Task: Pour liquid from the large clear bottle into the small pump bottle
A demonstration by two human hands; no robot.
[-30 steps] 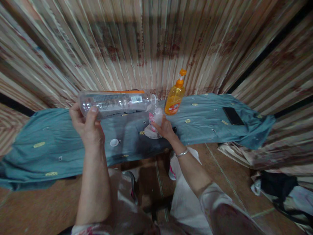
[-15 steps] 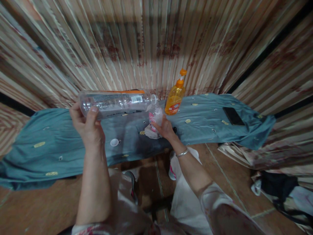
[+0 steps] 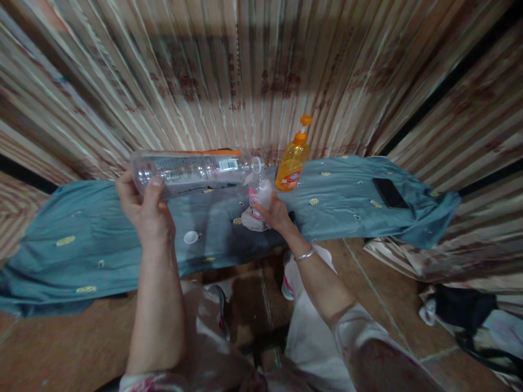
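Note:
My left hand (image 3: 144,206) grips the base end of a large clear plastic bottle (image 3: 196,170), held level with its open neck pointing right. My right hand (image 3: 274,213) is closed around a small clear bottle with a pink label (image 3: 260,195), which stands just under the big bottle's mouth above a crumpled white cloth (image 3: 250,220). A white bottle cap (image 3: 190,237) lies on the blue-grey cloth (image 3: 102,239) between my hands.
An orange soap bottle (image 3: 291,164) stands behind my right hand. A black phone (image 3: 389,193) lies far right on the cloth-covered surface. Striped curtains hang behind. Dark bags and fabric (image 3: 461,305) sit on the tiled floor at right.

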